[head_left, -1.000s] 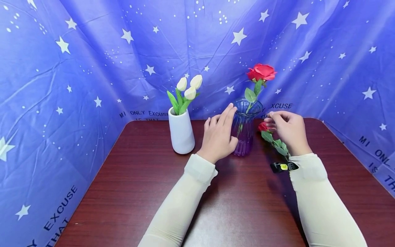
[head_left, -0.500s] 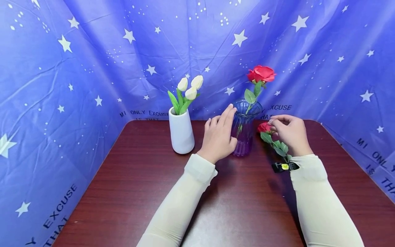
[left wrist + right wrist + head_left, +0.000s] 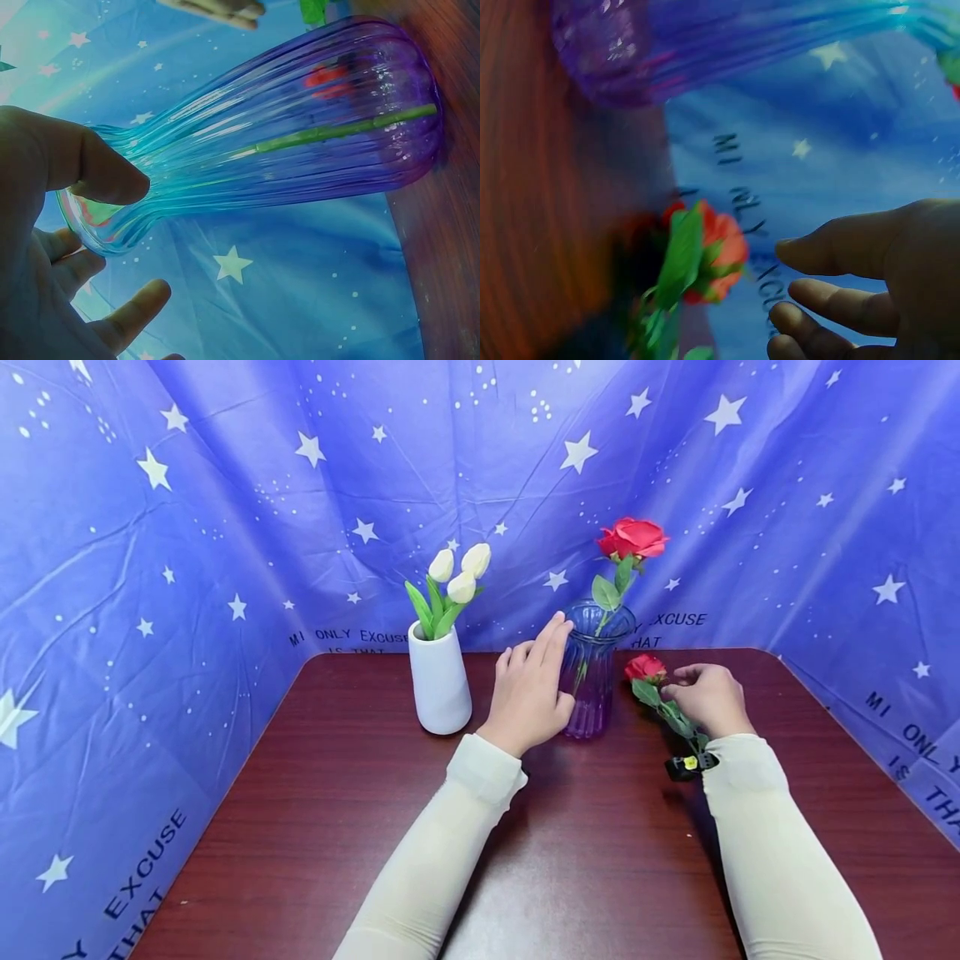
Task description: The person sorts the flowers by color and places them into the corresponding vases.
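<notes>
My left hand (image 3: 527, 689) is beside the ribbed blue-to-purple glass vase (image 3: 591, 693), fingers extended towards its rim. In the left wrist view the thumb (image 3: 112, 169) overlaps the vase's neck; whether it presses there I cannot tell. A red rose (image 3: 633, 538) stands in that vase, its green stem (image 3: 337, 132) showing through the glass. To the right, a second red rose (image 3: 646, 668) lies on the table. Near its bloom and leaves is my right hand (image 3: 708, 697), fingers loosely bent. In the right wrist view a gap separates these fingertips from the bloom (image 3: 724, 255).
A white vase (image 3: 441, 683) with several white tulips (image 3: 462, 587) stands left of my left hand. All of it rests on a dark red-brown wooden table (image 3: 360, 827). Behind and at both sides hangs a blue star-patterned cloth (image 3: 247, 510).
My right hand has lowered from beside the glass vase's rim towards the lying rose, uncovering more of its bloom. My left hand and both vases have stayed in place.
</notes>
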{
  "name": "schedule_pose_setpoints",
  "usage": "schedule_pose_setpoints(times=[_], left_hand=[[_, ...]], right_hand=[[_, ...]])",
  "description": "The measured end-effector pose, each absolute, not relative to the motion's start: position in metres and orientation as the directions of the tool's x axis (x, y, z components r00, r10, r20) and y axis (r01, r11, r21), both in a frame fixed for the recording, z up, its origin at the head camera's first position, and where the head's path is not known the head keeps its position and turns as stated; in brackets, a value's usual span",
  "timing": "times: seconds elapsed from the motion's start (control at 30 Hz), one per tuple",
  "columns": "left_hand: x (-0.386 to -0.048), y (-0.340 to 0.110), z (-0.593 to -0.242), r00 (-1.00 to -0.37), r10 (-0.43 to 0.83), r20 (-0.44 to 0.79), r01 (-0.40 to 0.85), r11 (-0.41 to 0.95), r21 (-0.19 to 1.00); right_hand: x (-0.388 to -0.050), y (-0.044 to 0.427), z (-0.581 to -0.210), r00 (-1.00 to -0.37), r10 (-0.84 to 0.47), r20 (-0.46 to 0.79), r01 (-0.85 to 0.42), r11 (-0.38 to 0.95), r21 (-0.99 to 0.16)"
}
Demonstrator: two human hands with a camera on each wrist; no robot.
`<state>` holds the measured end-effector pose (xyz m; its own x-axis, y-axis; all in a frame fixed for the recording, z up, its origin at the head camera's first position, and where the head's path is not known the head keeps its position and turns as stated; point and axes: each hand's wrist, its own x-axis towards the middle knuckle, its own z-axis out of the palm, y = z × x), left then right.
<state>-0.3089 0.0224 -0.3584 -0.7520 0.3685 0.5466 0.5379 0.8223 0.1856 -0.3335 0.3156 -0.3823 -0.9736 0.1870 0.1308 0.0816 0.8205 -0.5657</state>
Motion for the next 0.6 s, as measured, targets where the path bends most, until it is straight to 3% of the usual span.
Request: schedule_pose_setpoints(times=[0.2,0.6], left_hand=[[-0.309,0.022,-0.36,-0.756,0.362,0.546,0.533,0.825,0.191],[-0.308,0.023,-0.358,-0.748,0.369,0.551,0.543,0.819,0.188]], right_hand=[[-0.336,0.324,-0.394,-0.983,0.182,0.031,0.138,0.836,-0.531],[-0.339,0.336,-0.411,-0.99,0.142,-0.007,0.128,0.867,-0.482]])
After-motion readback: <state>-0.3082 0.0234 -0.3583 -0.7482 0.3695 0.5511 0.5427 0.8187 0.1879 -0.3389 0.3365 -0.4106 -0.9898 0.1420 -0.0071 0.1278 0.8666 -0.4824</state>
